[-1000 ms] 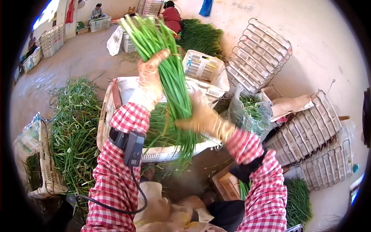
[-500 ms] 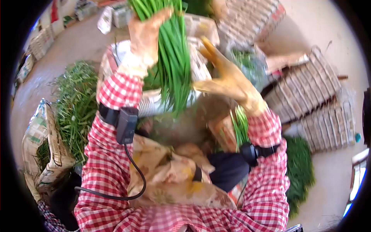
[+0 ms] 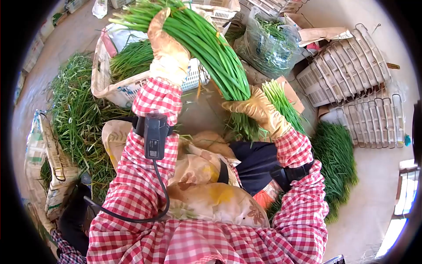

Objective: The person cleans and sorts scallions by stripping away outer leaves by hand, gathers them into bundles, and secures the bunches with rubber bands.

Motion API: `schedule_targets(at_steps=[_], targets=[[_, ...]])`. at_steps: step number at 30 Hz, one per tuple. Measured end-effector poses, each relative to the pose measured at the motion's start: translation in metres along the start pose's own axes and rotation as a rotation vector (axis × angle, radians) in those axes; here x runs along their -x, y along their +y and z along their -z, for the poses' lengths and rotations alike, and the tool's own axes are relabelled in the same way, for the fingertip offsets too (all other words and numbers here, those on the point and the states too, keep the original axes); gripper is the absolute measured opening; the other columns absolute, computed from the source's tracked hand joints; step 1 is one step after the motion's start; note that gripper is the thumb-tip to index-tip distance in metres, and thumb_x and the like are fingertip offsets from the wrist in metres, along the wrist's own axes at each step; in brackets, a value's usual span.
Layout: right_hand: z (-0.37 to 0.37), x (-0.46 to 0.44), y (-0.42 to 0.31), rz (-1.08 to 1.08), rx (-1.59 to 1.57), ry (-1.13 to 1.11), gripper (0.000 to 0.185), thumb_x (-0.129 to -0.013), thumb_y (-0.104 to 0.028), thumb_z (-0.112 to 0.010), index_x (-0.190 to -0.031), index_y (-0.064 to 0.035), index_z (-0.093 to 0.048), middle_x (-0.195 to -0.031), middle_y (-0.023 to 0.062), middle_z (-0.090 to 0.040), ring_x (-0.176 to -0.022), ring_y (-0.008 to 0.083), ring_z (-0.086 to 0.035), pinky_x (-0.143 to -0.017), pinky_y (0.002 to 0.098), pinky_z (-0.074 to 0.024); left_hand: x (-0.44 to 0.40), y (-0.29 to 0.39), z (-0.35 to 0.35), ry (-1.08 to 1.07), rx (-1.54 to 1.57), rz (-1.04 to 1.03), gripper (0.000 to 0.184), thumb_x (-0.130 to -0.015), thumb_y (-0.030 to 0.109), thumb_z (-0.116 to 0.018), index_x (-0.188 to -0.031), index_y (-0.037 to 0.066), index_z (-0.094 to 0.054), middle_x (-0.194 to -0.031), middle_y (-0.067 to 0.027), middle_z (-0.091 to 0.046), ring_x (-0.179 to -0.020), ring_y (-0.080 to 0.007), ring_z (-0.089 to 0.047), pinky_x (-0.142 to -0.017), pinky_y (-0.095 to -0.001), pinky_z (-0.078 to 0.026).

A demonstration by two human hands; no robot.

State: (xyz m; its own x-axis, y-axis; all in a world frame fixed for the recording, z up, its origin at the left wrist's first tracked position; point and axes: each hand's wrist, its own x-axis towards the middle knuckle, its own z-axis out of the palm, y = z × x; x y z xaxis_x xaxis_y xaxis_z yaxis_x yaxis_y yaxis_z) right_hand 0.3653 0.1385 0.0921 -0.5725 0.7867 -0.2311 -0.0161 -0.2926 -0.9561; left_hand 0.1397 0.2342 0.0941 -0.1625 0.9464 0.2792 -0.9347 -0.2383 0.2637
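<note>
A long bunch of green stalks (image 3: 211,48) slants from upper left to lower right between my two gloved hands. My left hand (image 3: 168,42) is wrapped round it near the pale stem ends, with the thumb over the top. Lower down, my right hand (image 3: 257,110) grips the leafy end, whose tips hang below the fingers. Behind my left hand stands a white crate (image 3: 103,79) with more green stalks (image 3: 132,59) in it. Another bunch with pale ends (image 3: 281,101) lies just right of my right hand.
Loose greens (image 3: 77,114) are heaped on the floor at left, beside a crate (image 3: 59,163). A clear plastic bag of greens (image 3: 270,44) stands at upper right, near stacked crates (image 3: 347,66). Dark green stalks (image 3: 336,167) lie at right. A co-worker's sleeve (image 3: 66,246) shows at lower left.
The bunch has tilted from nearly upright to a slant. My right hand, open half a second ago, has closed round its leafy end. The view has shifted, showing the crate further left.
</note>
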Motion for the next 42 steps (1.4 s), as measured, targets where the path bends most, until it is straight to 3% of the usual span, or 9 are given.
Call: schedule_targets(at_steps=[7, 16, 19, 21, 25, 29, 39, 40, 42], targets=[[-0.002, 0.026, -0.049, -0.428, 0.669, 0.168, 0.045, -0.077, -0.012, -0.069, -0.115, 0.0019, -0.049, -0.086, 0.0119, -0.065, -0.071, 0.0147, -0.062, -0.060, 0.0290, -0.0533, 0.051, -0.025, 0.045, 0.154, 0.137, 0.019, 0.040, -0.087, 0.039, -0.053, -0.112, 0.008, -0.058, -0.116, -0.0137, -0.059, -0.103, -0.0292, -0.057, -0.095, -0.0473, -0.042], [-0.034, -0.026, -0.154, 0.880, 2.118, 0.304, 0.043, -0.073, -0.002, -0.061, -0.114, -0.0147, -0.057, -0.077, 0.0105, -0.065, -0.065, 0.0236, -0.065, -0.053, 0.0345, -0.0510, 0.130, -0.030, 0.224, 0.917, 0.214, 0.355, 0.092, -0.083, 0.060, -0.044, -0.143, 0.002, -0.005, -0.149, -0.0178, -0.018, -0.140, -0.0307, -0.009, -0.111, -0.0504, -0.007], [-0.021, -0.047, -0.088, 0.603, 2.670, 0.506, 0.027, -0.076, -0.007, -0.055, -0.103, -0.0046, -0.059, -0.068, 0.0106, -0.061, -0.059, 0.0221, -0.063, -0.045, 0.0337, -0.0480, 0.154, -0.032, 0.248, 0.875, 0.053, 0.492, 0.080, -0.092, 0.047, -0.038, -0.142, -0.002, 0.000, -0.149, -0.0212, -0.013, -0.139, -0.0354, -0.010, -0.111, -0.0500, -0.011], [-0.008, -0.065, -0.063, 0.306, 2.424, -0.296, 0.015, -0.075, -0.009, -0.057, -0.089, -0.0051, -0.057, -0.069, 0.0113, -0.060, -0.056, 0.0235, -0.061, -0.044, 0.0366, -0.0454, 0.164, -0.034, 0.240, 0.905, -0.117, 0.501, 0.075, -0.091, 0.046, -0.039, -0.144, 0.007, -0.004, -0.150, -0.0216, -0.008, -0.139, -0.0366, -0.010, -0.110, -0.0521, -0.010], [-0.027, -0.078, -0.084, 0.803, 2.145, 0.489, 0.004, -0.076, -0.010, -0.056, -0.075, -0.0082, -0.059, -0.065, 0.0111, -0.062, -0.060, 0.0263, -0.064, -0.051, 0.0349, -0.0498, 0.178, -0.044, 0.261, 0.782, -0.218, 0.639, 0.063, -0.090, 0.041, -0.042, -0.143, 0.017, -0.016, -0.149, -0.0212, -0.011, -0.137, -0.0382, -0.013, -0.107, -0.0556, -0.014], [0.024, -0.085, -0.074, 0.177, 2.503, -0.318, 0.002, -0.076, -0.009, -0.055, -0.076, -0.0082, -0.054, -0.058, 0.0062, -0.051, -0.049, 0.0236, -0.056, -0.044, 0.0345, -0.0447, 0.176, -0.051, 0.266, 0.912, -0.460, 0.627, 0.055, -0.086, 0.039, -0.048, -0.131, 0.010, -0.037, -0.133, -0.0170, -0.043, -0.123, -0.0329, -0.039, -0.100, -0.0528, -0.026], [-0.003, -0.074, -0.086, 0.499, 2.211, 0.347, 0.007, -0.073, -0.005, -0.055, -0.077, -0.0026, -0.059, -0.067, 0.0160, -0.062, -0.059, 0.0314, -0.063, -0.053, 0.0394, -0.0501, 0.175, -0.060, 0.267, 0.998, -0.655, 0.622, 0.037, -0.088, 0.039, -0.047, -0.112, 0.012, -0.054, -0.101, -0.0057, -0.064, -0.089, -0.0224, -0.057, -0.068, -0.0409, -0.039], [0.010, -0.076, -0.077, 0.368, 2.312, 0.168, 0.007, -0.073, -0.005, -0.056, -0.078, -0.0032, -0.059, -0.068, 0.0161, -0.062, -0.060, 0.0310, -0.064, -0.052, 0.0392, -0.0498, 0.179, -0.050, 0.254, 0.885, -0.590, 0.657, 0.048, -0.089, 0.036, -0.044, -0.128, 0.007, -0.042, -0.129, -0.0154, -0.050, -0.119, -0.0318, -0.046, -0.099, -0.0446, -0.030], [0.051, -0.080, -0.063, 0.100, 2.468, -0.128, 0.008, -0.073, -0.005, -0.057, -0.080, -0.0044, -0.060, -0.068, 0.0163, -0.062, -0.060, 0.0303, -0.064, -0.051, 0.0389, -0.0493, 0.181, -0.065, 0.297, 0.937, -0.528, 0.657, 0.036, -0.087, 0.042, -0.048, -0.110, 0.015, -0.055, -0.100, -0.0049, -0.064, -0.091, -0.0236, -0.058, -0.071, -0.0411, -0.040]])
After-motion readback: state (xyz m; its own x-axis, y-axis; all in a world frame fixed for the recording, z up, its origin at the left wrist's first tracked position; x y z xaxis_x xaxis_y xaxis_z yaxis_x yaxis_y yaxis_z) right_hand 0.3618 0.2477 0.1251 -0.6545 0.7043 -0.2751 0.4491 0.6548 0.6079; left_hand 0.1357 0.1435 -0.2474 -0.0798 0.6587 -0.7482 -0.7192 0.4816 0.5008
